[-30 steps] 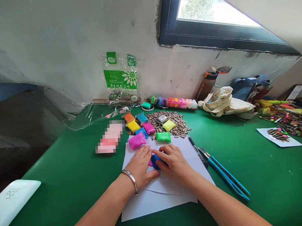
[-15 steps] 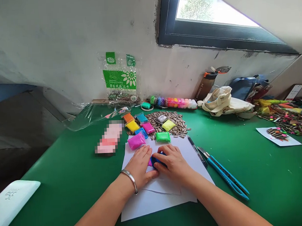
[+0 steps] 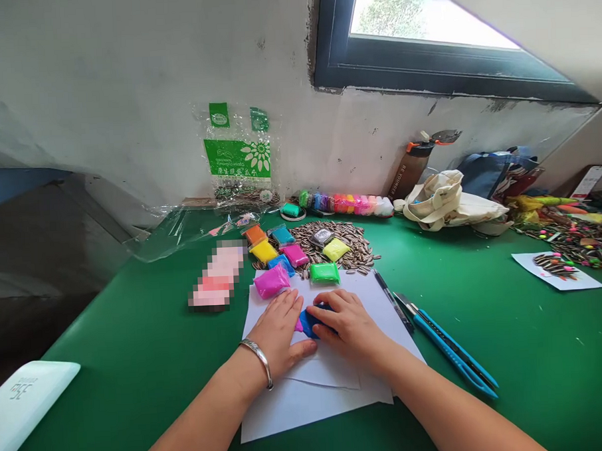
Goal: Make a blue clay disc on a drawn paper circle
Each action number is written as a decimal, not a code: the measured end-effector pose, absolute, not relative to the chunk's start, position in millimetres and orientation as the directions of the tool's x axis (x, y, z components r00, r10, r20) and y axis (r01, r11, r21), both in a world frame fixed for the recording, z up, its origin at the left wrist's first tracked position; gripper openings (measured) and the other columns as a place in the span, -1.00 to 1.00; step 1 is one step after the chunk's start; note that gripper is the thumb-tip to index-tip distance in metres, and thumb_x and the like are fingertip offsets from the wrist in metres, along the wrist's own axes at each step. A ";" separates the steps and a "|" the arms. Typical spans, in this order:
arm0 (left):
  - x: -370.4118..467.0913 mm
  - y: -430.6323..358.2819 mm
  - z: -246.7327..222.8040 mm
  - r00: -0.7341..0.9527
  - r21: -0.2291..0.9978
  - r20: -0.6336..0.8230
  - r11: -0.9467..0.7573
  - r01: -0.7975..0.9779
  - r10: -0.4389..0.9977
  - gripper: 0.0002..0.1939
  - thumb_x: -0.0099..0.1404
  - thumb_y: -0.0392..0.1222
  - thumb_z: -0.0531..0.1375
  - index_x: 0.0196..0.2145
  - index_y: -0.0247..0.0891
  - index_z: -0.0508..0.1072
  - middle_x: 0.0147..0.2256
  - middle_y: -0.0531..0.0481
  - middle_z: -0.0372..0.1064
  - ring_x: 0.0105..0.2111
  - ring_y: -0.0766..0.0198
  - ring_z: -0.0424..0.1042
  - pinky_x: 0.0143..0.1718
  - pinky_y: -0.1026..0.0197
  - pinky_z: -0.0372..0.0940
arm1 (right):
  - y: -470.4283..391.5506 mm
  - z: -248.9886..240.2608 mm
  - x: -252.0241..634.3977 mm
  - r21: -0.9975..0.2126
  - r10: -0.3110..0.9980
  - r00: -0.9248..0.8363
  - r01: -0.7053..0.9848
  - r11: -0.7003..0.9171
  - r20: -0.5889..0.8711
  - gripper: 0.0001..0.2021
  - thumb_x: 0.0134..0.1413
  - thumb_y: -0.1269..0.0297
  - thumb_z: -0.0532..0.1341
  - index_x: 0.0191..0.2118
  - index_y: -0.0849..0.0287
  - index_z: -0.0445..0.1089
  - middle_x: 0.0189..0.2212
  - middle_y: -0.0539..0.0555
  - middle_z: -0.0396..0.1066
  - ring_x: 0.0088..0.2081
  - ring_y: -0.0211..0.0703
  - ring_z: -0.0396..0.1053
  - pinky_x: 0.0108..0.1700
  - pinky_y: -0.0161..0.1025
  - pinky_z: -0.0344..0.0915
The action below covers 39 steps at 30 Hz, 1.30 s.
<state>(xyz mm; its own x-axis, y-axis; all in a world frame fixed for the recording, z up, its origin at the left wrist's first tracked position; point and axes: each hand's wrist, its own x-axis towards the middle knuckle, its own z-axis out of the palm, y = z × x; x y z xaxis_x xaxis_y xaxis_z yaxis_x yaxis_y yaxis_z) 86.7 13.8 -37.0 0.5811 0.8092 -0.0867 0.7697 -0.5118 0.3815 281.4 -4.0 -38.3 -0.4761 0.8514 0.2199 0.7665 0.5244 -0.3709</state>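
Observation:
On the white paper, my left hand lies flat with fingers stretched out, a silver bangle on its wrist. A small bit of magenta clay shows beside its fingers, mostly covered by the hand. My right hand curls its fingers over a piece of blue clay, partly hidden beneath them. A smaller white sheet lies under both hands. Just beyond the fingertips are a magenta clay packet and a green clay packet.
Sunflower seeds lie heaped behind the paper among several clay packets. To the right are a pen and a blue utility knife. A seed bag, bottle and cloth bag stand along the wall. A white device sits at left.
The fingers of my right hand have shifted slightly over the blue clay, so more of its lighter blue surface shows. My left hand stays in place.

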 end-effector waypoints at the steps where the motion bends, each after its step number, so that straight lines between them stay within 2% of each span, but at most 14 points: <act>1: 86.3 13.4 -36.7 0.585 0.370 -0.086 -0.519 0.770 0.806 -0.27 0.16 0.03 0.20 0.19 -0.38 0.14 0.24 -0.32 -0.05 0.25 -0.07 -0.10 0.21 -0.13 -0.05 | -4.5 -37.5 281.2 -0.370 0.854 -0.474 0.769 0.521 0.216 -0.71 0.16 0.24 0.15 0.01 -0.02 0.36 -0.05 0.09 0.34 -0.05 -0.03 0.21 -0.03 -0.08 0.12; 5: 85.4 13.1 -35.0 0.591 0.345 -0.104 -0.529 0.775 0.800 -0.29 0.19 0.03 0.18 0.19 -0.38 0.14 0.25 -0.32 -0.06 0.25 -0.05 -0.10 0.22 -0.10 -0.06 | -5.6 -35.8 280.1 -0.370 0.860 -0.467 0.777 0.509 0.203 -0.62 0.15 0.23 0.16 0.11 -0.02 0.27 -0.05 0.11 0.34 -0.04 -0.02 0.21 -0.02 -0.07 0.13; 9: 86.0 13.6 -32.4 0.591 0.352 -0.130 -0.521 0.778 0.796 -0.28 0.19 0.01 0.18 0.20 -0.44 0.14 0.25 -0.33 -0.08 0.26 -0.05 -0.13 0.23 -0.09 -0.09 | -5.5 -36.1 278.9 -0.363 0.854 -0.475 0.773 0.521 0.213 -0.69 0.16 0.18 0.14 0.03 -0.04 0.35 -0.06 0.11 0.34 -0.04 -0.01 0.22 -0.02 -0.05 0.14; 16: 85.0 13.1 -31.6 0.580 0.354 -0.156 -0.503 0.789 0.800 -0.24 0.20 0.08 0.15 0.22 -0.43 0.10 0.26 -0.31 -0.13 0.27 -0.03 -0.16 0.23 -0.08 -0.11 | 6.4 -42.9 305.3 -0.547 0.865 -0.413 0.671 0.500 0.285 -0.64 0.22 0.22 0.06 0.08 0.18 0.30 -0.06 0.21 0.33 -0.05 -0.07 0.27 -0.02 -0.12 0.22; 25: 86.7 14.5 -32.2 0.581 0.352 -0.158 -0.504 0.789 0.798 -0.26 0.19 0.05 0.16 0.21 -0.43 0.11 0.26 -0.31 -0.11 0.26 -0.05 -0.15 0.23 -0.10 -0.10 | -2.1 -34.3 294.3 -0.336 0.885 -0.416 0.820 0.464 0.209 -0.72 0.15 0.20 0.14 -0.03 -0.01 0.40 -0.14 0.12 0.34 -0.13 -0.03 0.23 -0.09 -0.06 0.18; 35: 86.7 15.2 -32.2 0.585 0.349 -0.158 -0.509 0.787 0.796 -0.25 0.20 0.06 0.15 0.21 -0.44 0.11 0.26 -0.31 -0.12 0.26 -0.04 -0.15 0.23 -0.08 -0.11 | 2.4 -37.1 302.2 -0.363 0.867 -0.453 0.787 0.498 0.207 -0.74 0.18 0.21 0.13 -0.02 -0.08 0.40 -0.14 0.09 0.34 -0.15 -0.06 0.21 -0.09 -0.09 0.16; 39: 86.8 13.9 -30.3 0.575 0.351 -0.168 -0.496 0.794 0.800 -0.25 0.19 0.05 0.16 0.21 -0.43 0.11 0.27 -0.30 -0.12 0.27 -0.04 -0.16 0.23 -0.08 -0.11 | 2.1 -37.9 302.3 -0.386 0.874 -0.436 0.784 0.486 0.213 -0.66 0.16 0.21 0.14 0.06 -0.05 0.32 -0.11 0.10 0.33 -0.14 -0.06 0.21 -0.08 -0.07 0.18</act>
